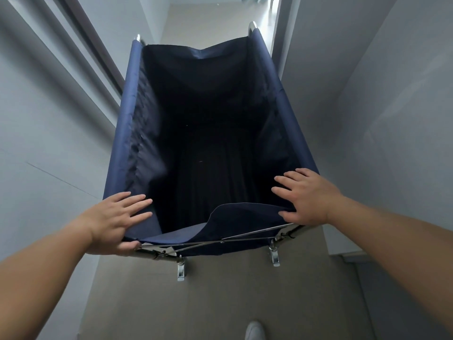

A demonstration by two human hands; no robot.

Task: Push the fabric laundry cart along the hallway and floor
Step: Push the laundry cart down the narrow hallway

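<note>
A navy fabric laundry cart (127, 123) on a chrome folding frame fills the middle of the view, its bag deep, dark and with nothing visible inside. My left hand (115, 222) lies on the near left corner of the rim, fingers spread over the fabric and thumb hooked under the rail. At the near right corner my right hand (306, 195) rests the same way, fingers extended along the rim, thumb on the folded fabric flap. Two chrome caster brackets (181, 269) show under the near end.
Grey walls close in on both sides of the narrow hallway. A dark door frame (95, 45) runs along the left wall. Beige floor (220, 303) continues ahead to a bright opening (274, 11) at the far right. A white shoe tip (255, 331) shows at the bottom.
</note>
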